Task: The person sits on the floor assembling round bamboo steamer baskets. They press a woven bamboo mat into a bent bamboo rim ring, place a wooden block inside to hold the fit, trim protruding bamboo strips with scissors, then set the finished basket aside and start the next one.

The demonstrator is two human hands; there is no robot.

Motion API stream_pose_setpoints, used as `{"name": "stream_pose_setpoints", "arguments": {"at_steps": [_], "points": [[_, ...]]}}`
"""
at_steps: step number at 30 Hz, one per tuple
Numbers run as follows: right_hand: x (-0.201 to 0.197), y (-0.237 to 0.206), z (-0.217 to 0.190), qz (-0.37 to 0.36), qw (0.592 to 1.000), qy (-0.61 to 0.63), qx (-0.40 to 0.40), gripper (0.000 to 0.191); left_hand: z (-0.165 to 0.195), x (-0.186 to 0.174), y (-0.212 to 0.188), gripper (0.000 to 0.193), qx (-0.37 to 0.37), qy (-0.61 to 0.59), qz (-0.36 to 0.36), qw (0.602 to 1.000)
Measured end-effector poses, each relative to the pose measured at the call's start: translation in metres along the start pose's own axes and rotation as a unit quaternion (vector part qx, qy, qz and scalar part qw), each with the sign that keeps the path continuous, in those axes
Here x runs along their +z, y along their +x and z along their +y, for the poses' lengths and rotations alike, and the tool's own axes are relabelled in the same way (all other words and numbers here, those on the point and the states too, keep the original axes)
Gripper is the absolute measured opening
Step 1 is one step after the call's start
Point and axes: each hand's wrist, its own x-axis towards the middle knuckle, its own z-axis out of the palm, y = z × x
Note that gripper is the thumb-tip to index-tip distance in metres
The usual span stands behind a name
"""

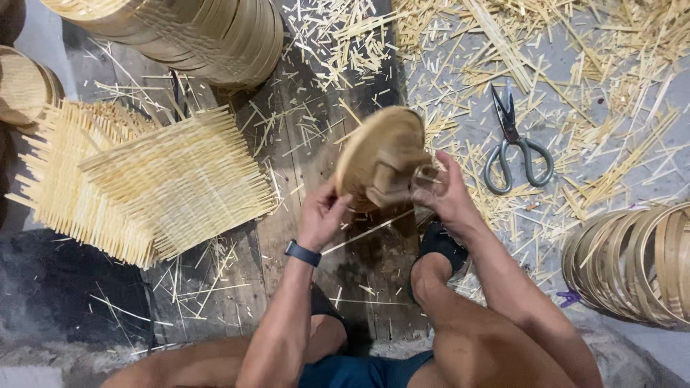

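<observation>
Hands (323, 215) (442, 190) grip round bamboo lid (377, 154).

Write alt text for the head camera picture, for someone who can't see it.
Seen from above, a seated person's left hand and right hand hold a round bamboo frame over a plank floor strewn with bamboo slivers. Woven bamboo mats lie to the left, scissors to the right, and stacked bamboo hoops at far right.

I see a round, pale bamboo basket lid (381, 154), tilted on edge and motion-blurred, held above the dark wooden floor boards (302, 215).
</observation>
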Motion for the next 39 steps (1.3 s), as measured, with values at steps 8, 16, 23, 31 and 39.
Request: {"name": "stream_pose_setpoints", "arguments": {"at_steps": [8,16,23,31,39], "points": [[0.049,-0.002,-0.014,0.096,0.991,-0.023,-0.087,0.090,0.089,0.059,0.015,0.039,0.027,0.142,0.094,0.985],[0.035,0.006,-0.007,0.094,0.990,-0.027,-0.106,0.080,0.068,0.045,0.036,0.045,0.173,0.214,0.083,0.958],[-0.019,-0.023,-0.001,-0.047,0.945,0.319,-0.061,0.069,-0.004,-0.051,0.075,0.035,0.017,0.216,0.184,0.959],[-0.093,-0.023,0.030,0.173,0.962,0.157,-0.144,0.060,-0.069,-0.093,0.117,0.053,-0.050,0.289,0.230,0.928],[-0.081,-0.018,0.045,0.150,0.937,0.292,-0.121,0.057,-0.057,0.080,0.073,0.060,0.138,0.561,0.042,0.815]]}}
